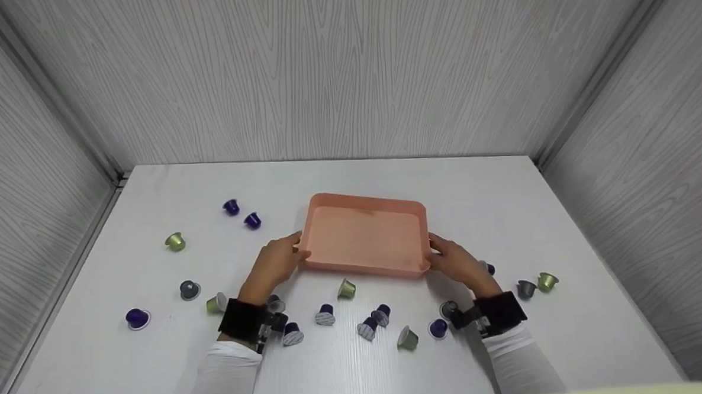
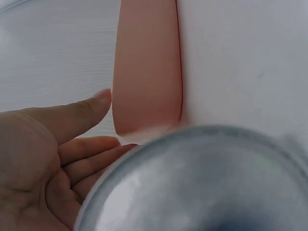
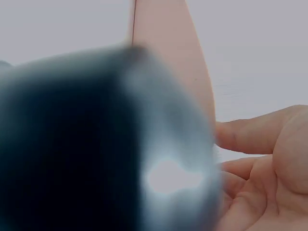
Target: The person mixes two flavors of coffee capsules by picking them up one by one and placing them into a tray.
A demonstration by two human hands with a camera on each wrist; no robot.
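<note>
A shallow pink tray (image 1: 363,199) with nothing in it lies in the middle of the white table. My left hand (image 1: 280,260) rests against its left side, thumb at the near-left corner. My right hand (image 1: 454,260) touches its right side near the front corner. In the left wrist view the left hand (image 2: 72,125) has its thumb stretched toward the tray wall (image 2: 147,72) and its fingers relaxed. The right wrist view shows the right hand (image 3: 269,159) with its thumb tip on the tray wall (image 3: 192,72) and its palm open.
Several coffee capsules lie scattered: purple ones (image 1: 231,207) and a green one (image 1: 175,241) at the left, a row (image 1: 367,328) in front of the tray, grey (image 1: 525,289) and green (image 1: 547,281) at the right. Grey panel walls enclose the table.
</note>
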